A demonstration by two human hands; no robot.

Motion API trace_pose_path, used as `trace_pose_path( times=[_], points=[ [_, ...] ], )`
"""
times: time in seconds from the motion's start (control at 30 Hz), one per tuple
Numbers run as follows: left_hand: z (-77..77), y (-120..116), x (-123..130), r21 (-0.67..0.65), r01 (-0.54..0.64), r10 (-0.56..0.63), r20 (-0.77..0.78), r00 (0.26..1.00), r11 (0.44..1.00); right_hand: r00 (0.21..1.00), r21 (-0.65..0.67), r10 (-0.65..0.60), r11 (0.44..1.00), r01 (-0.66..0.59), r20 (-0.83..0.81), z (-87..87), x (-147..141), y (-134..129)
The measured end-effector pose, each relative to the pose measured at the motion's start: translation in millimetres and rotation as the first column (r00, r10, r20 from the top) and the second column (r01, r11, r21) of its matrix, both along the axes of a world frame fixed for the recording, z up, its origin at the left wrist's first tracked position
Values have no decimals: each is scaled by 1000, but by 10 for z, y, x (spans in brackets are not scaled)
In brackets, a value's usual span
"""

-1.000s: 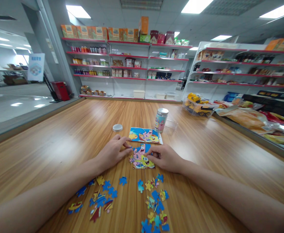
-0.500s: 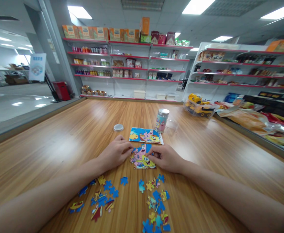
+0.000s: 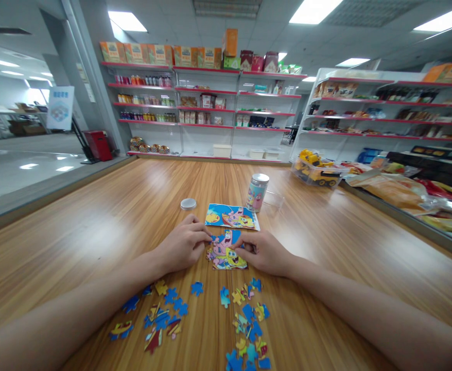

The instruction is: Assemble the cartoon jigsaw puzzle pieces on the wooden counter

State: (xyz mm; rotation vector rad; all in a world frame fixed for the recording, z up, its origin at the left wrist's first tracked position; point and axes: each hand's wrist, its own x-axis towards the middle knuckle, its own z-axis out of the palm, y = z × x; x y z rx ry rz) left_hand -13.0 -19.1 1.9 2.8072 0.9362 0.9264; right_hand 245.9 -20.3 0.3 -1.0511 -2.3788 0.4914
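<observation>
A partly joined jigsaw puzzle [image 3: 227,252] with a pink and a yellow cartoon figure lies flat on the wooden table. At its upper left edge, my left hand [image 3: 189,241] has its fingers closed together, the tips on a small blue jigsaw piece [image 3: 212,239]. From the other side, my right hand [image 3: 262,251] is closed, its curled fingertips resting on the puzzle's right part; whether a loose piece is under them is hidden. Just beyond lies a picture card [image 3: 231,216] with the same figures. Loose jigsaw pieces lie nearer me in a left group [image 3: 162,318] and a right group [image 3: 251,327].
Behind the card stand a printed can [image 3: 257,193] and a clear lid-like piece [image 3: 275,200]. A round silver lid [image 3: 188,204] lies to the left. Farther right are a clear bin of yellow toy trucks [image 3: 314,169] and several packets [image 3: 394,190]. Stocked shelves [image 3: 206,109] line the back.
Both hands stay almost where they were at the puzzle's edges. My left fingers have shifted very slightly; the pieces, card and can look unmoved.
</observation>
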Motion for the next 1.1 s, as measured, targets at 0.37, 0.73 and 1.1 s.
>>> trace_pose_path(
  times=[0.37,0.73,1.1],
  points=[
    [80,-19,-11,-17,-9,7,-85,996,1000,1000,-15,0,1000,0,3,2,5,-18],
    [-48,0,-32,-2,-112,111,119,987,994,1000,0,6,1000,-6,-3,0,5,-19],
    [-98,71,-53,-75,23,-24,-7,1000,997,1000,0,4,1000,-4,2,30,5,-20]
  ],
)
